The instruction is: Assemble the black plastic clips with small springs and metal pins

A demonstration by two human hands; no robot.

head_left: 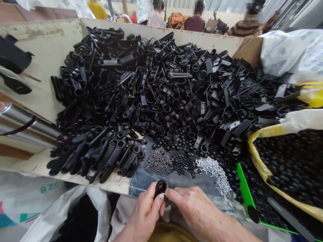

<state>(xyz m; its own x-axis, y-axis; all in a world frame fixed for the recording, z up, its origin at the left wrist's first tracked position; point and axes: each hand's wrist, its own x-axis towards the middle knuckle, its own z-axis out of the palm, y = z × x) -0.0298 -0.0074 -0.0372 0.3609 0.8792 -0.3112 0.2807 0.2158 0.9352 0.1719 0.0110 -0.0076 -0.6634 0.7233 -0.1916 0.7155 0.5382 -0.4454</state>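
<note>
My left hand [147, 208] is closed around a black plastic lever-like part [159, 187], its ring-shaped end standing up above thumb and fingers. My right hand [190, 203] meets it from the right, index fingertip against the part. A small bright tip, apparently a metal pin [163, 194], shows between that fingertip and my left thumb; the right hand's other fingers are mostly hidden below. Just beyond both hands lie small piles on a dark mat: grey-brown springs [158, 162], tiny black pieces [183, 163] and silver pins [214, 173].
A big heap of black plastic parts [151, 77] fills the walled bench. Assembled-looking black handles [101, 154] lie at left beside a steel flask [27, 124]. At right are a green strip [243, 188] and a sack of black balls [292, 164]. Several people sit beyond the back wall.
</note>
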